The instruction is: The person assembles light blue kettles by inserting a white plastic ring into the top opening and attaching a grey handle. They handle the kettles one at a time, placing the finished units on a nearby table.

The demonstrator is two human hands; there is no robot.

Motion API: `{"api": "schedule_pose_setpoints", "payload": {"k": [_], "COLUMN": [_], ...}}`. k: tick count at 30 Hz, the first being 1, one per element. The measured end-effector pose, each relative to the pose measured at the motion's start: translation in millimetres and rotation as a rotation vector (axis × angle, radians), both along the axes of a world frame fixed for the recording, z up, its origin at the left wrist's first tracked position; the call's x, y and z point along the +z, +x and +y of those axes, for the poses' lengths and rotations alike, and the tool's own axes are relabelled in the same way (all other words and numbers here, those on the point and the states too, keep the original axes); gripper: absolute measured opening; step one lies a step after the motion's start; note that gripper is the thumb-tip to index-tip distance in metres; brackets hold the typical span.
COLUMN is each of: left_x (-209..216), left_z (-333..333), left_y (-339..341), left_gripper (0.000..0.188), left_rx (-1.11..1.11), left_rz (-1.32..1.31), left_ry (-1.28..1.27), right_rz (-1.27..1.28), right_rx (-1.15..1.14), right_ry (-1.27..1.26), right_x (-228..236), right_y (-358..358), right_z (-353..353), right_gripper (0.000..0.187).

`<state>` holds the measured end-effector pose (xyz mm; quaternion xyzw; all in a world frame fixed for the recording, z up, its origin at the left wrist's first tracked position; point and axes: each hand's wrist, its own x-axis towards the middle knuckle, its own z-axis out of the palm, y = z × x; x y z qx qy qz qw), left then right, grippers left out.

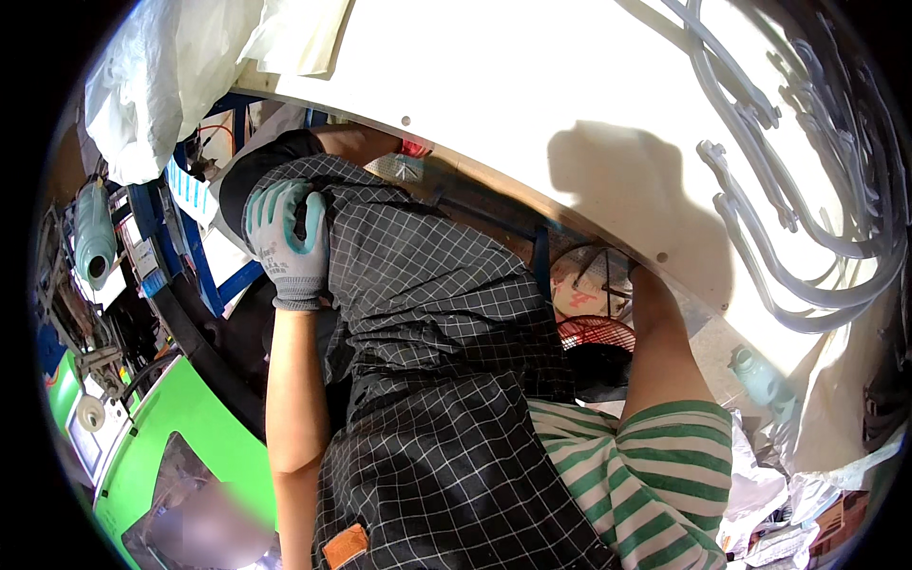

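Observation:
My left hand (283,245), in a grey knit glove with teal coating, lies on my left thigh, on the dark cloth beside the black-and-white checked apron (437,275). Its fingers are stretched out and the thumb stands apart, with nothing held. My right forearm (662,332) reaches forward from a green-and-white striped sleeve (674,456) and passes under the edge of the white tabletop (475,85). The tabletop hides my right hand, so what it touches does not show.
Several bent grey tubes (798,275) lie on the tabletop's right side. Translucent plastic sheeting (142,95) hangs at the far left. Below the table are a blue metal frame (541,261) and a red mesh basket (597,332). A green panel (214,408) stands lower left.

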<state>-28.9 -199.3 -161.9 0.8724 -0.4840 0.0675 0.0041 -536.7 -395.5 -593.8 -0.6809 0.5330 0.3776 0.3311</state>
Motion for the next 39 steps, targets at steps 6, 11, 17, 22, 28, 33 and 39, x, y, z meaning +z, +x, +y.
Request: {"api": "schedule_pose_setpoints", "payload": {"k": [6,11,17,22,28,33,39], "left_x": [1,4,0,-4,-3,1,-25], "left_z": [-4,-6,-5,-2,7,14,30], "left_y": [1,3,2,2,8,10,21], "left_gripper": [0.018,0.02,0.02,0.017,0.018,0.017,0.016], "left_rx": [-0.003,0.006,-0.018,-0.018,0.031,0.036,0.051], "left_rz": [-0.002,0.005,-0.037,0.041,0.019,0.034,0.073], "left_ry": [-0.005,0.031,-0.011,-0.07,-0.167,-0.273,-0.4], "right_rz": [0.002,0.001,-0.01,-0.051,-0.292,-0.846,-1.221], "right_rx": [0.019,0.032,0.06,0.109,0.215,0.423,0.353], "right_ry": [0.003,0.001,-0.018,-0.08,-0.205,-0.44,-0.333], "right_x": [2,5,23,44,174,271,333], "right_y": [-5,-10,-19,-28,60,160,245], "right_z": [3,0,-7,-14,-13,7,2], "right_gripper": [0.052,0.052,0.052,0.051,0.048,0.054,0.055]}}
